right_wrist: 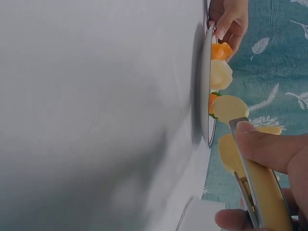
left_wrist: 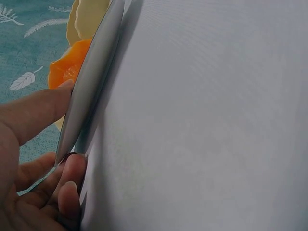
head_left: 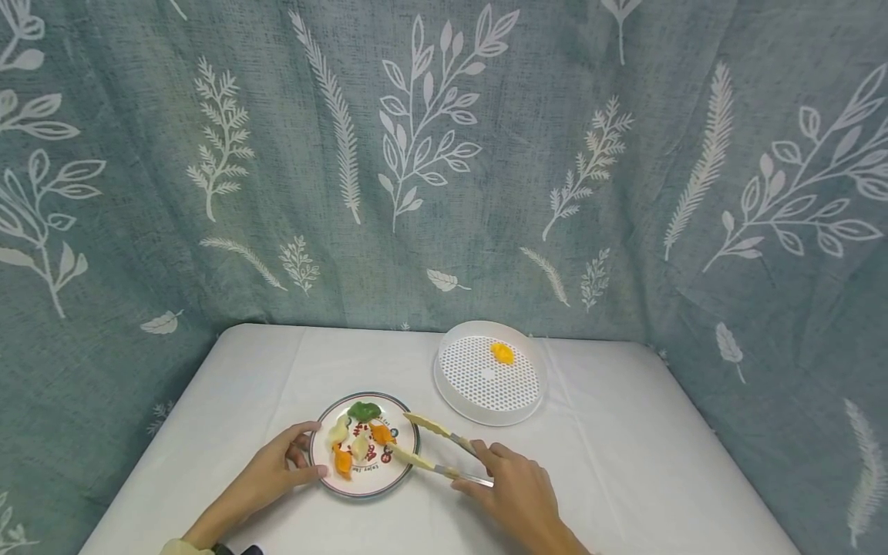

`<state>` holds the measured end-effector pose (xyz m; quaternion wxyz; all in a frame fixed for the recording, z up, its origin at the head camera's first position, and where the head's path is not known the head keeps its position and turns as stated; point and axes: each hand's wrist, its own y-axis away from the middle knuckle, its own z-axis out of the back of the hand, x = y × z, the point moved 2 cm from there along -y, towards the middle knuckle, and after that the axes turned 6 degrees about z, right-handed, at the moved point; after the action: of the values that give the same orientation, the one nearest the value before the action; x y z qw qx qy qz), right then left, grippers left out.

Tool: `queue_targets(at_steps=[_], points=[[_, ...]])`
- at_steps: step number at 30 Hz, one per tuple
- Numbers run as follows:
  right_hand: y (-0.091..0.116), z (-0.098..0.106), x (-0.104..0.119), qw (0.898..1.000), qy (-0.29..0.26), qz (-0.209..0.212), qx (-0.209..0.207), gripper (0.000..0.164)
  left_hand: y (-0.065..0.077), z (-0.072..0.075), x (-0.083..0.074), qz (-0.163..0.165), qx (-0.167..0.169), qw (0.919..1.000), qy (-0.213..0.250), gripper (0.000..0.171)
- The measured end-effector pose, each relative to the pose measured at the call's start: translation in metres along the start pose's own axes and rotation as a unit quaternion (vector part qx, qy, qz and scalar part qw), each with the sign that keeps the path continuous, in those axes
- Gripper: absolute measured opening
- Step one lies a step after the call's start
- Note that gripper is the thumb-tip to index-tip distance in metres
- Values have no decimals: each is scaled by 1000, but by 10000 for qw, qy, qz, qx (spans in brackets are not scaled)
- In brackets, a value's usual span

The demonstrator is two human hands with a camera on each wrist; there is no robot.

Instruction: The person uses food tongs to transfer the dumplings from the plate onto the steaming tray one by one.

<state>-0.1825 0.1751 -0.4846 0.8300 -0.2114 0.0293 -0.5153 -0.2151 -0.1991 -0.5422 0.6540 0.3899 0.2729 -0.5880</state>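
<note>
A round plate (head_left: 361,489) with a dark-edged rim holds several small dumplings: a green dumpling (head_left: 364,412), cream ones and orange ones. My left hand (head_left: 280,462) holds its left edge, the thumb on the rim and other fingers curled at the side, as the left wrist view shows. With my right hand (head_left: 516,489) I grip metal tongs (head_left: 472,478) with pale yellow tips. The tongs stand spread over the plate's right side, one tip close to an orange dumpling (head_left: 382,435); whether they touch, I cannot tell. Nothing shows between the tips.
Behind the plate to the right stands a white perforated steamer tray (head_left: 454,397) with a raised wall, a yellow dumpling (head_left: 502,353) in it. A white cloth covers the table (head_left: 624,462). A green leaf-patterned curtain (head_left: 444,262) hangs behind and at both sides.
</note>
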Motion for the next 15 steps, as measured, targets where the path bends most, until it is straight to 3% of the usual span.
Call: queue_targets(at_steps=[9, 15], points=[[-8, -12, 13, 9996, 10, 146, 229, 65, 0, 1, -2, 76, -26, 10000, -56, 84], [-11, -18, 14, 9993, 60, 167, 334, 56, 0, 0, -1, 71, -77, 9999, -120, 87]])
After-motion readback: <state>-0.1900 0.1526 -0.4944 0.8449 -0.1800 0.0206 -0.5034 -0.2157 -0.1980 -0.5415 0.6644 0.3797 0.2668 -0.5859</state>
